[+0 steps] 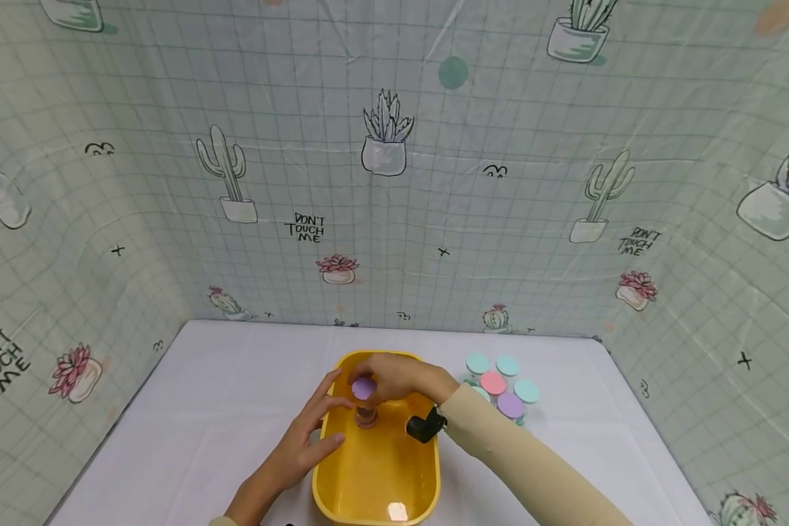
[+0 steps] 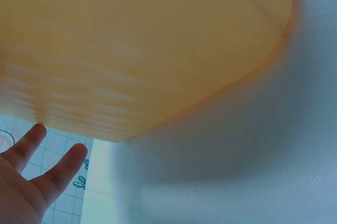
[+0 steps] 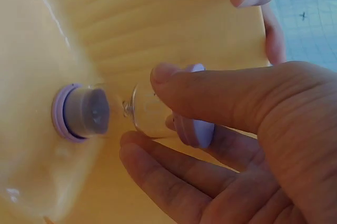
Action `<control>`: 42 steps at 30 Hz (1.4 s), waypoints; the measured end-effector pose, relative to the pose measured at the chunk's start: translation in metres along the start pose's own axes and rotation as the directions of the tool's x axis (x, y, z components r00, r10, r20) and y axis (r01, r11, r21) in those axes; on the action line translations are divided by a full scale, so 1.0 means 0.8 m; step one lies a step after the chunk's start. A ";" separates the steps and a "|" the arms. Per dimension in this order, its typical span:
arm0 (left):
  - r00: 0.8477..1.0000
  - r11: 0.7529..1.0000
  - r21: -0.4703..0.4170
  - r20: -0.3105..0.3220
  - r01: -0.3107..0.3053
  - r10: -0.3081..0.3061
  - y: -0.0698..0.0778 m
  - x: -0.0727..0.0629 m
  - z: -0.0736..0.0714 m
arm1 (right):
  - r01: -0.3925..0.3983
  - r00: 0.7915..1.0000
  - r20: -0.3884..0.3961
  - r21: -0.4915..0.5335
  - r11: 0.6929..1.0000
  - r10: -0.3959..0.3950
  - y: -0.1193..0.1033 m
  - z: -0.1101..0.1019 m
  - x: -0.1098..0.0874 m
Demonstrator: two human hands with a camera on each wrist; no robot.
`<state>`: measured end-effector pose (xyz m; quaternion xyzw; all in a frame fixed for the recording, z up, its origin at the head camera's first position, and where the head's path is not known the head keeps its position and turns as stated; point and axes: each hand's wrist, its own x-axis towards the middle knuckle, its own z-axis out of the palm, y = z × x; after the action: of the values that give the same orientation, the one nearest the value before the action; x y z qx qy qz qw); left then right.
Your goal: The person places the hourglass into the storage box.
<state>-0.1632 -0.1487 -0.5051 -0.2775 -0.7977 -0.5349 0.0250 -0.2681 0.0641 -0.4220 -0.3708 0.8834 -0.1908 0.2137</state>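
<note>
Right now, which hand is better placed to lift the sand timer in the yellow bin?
Likely your right hand: its thumb and fingers grip the sand timer. Your left hand is at the side of the yellow bin, apart from the sand timer.

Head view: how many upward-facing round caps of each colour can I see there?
Mint caps: 4, one partly covered
Pink cap: 1
Purple caps: 2, one in the right hand
Total: 7 in view; the sleeve may hide more.

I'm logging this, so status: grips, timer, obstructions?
Right grip holding sand timer inside yellow bin. Left grip at bin's left side. Nothing visibly blocking; capped pieces right of bin.
</note>
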 end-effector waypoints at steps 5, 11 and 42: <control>1.000 1.000 -0.012 0.005 0.013 -0.013 0.002 0.001 -0.001 | -0.001 1.000 -0.015 0.003 1.000 0.001 0.000 0.001 0.002; 1.000 1.000 -0.027 0.003 0.008 -0.008 0.002 0.002 -0.001 | -0.010 0.999 -0.042 -0.015 1.000 0.010 -0.002 0.003 0.004; 1.000 0.999 -0.040 0.008 0.001 -0.001 0.001 0.003 0.000 | 0.049 0.948 -0.318 0.174 0.983 0.009 0.046 -0.100 -0.131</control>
<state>-0.1648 -0.1473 -0.5038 -0.2796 -0.7871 -0.5495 0.0160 -0.2641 0.1796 -0.3487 -0.3233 0.8816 -0.3291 0.0996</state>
